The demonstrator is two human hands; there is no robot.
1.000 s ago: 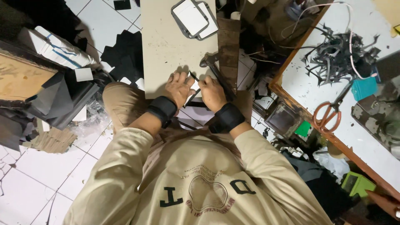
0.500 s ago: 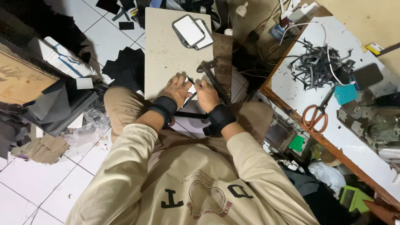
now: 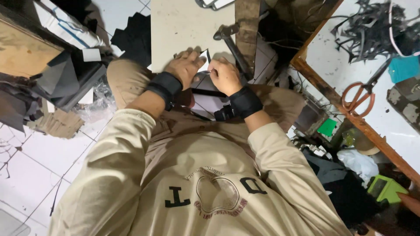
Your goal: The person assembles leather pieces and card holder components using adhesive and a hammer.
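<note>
The left hand (image 3: 186, 66) is pressing flat on a small white piece (image 3: 203, 65) lying at the near edge of the pale board (image 3: 183, 26), while the right hand (image 3: 224, 75) is pinching closed on a thin dark tool (image 3: 208, 57) against that piece. A hammer (image 3: 232, 41) is lying just beside the right hand, and orange-handled scissors (image 3: 359, 94) and dark scraps (image 3: 365, 30) are resting well apart on the white table (image 3: 332, 65).
</note>
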